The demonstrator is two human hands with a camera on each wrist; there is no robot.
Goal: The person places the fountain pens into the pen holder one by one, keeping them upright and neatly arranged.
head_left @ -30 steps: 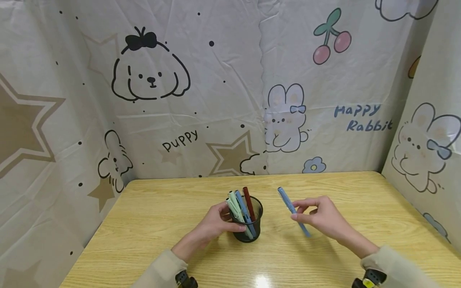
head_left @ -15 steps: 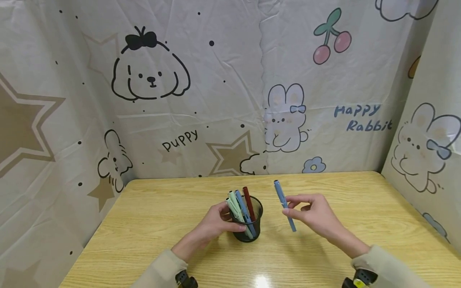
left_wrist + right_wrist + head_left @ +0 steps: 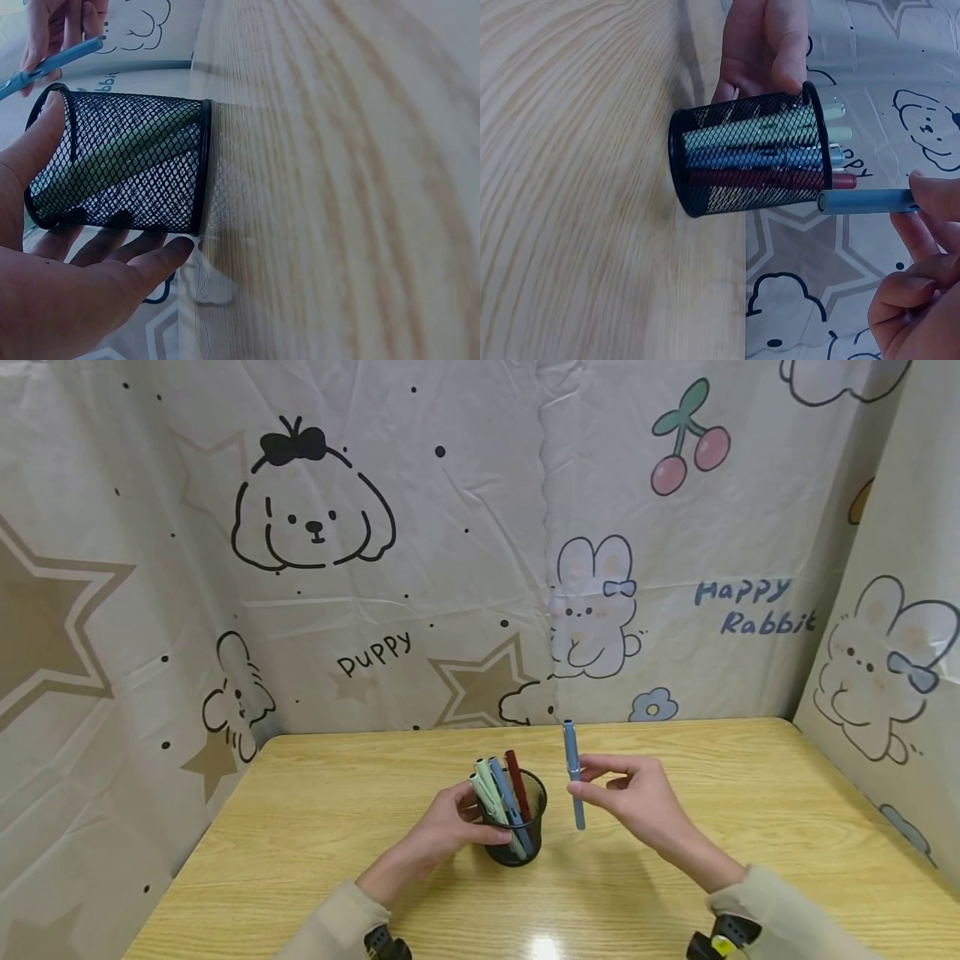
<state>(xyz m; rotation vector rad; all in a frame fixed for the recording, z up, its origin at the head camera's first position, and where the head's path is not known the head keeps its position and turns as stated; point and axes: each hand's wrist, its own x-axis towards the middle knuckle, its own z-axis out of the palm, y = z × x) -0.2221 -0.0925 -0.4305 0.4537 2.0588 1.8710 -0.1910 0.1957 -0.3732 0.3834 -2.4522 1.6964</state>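
Observation:
On the wooden table stands a black mesh pen holder (image 3: 537, 828), upright. My left hand (image 3: 450, 825) grips it from the left, thumb at the near side near the rim and fingers round the far side. Inside lean two light green pens (image 3: 487, 794), a blue pen (image 3: 505, 787) and a dark red pen (image 3: 517, 779). Between thumb and fingertips, my right hand (image 3: 637, 793) pinches another blue pen (image 3: 572, 750), held nearly vertical above the table, just right of the holder. In the right wrist view its lower end (image 3: 836, 202) appears close to the holder's rim; touching or apart I cannot tell.
The table (image 3: 337, 793) reaches back to a pale printed curtain (image 3: 480, 527), which also hangs along both sides. A dark device (image 3: 386, 942) is strapped at the left wrist, another (image 3: 726, 935) at the right wrist.
My right hand has moved left toward the holder and slightly up, and the pen in it has swung from slanted to nearly vertical. The left hand and the holder have stayed in place.

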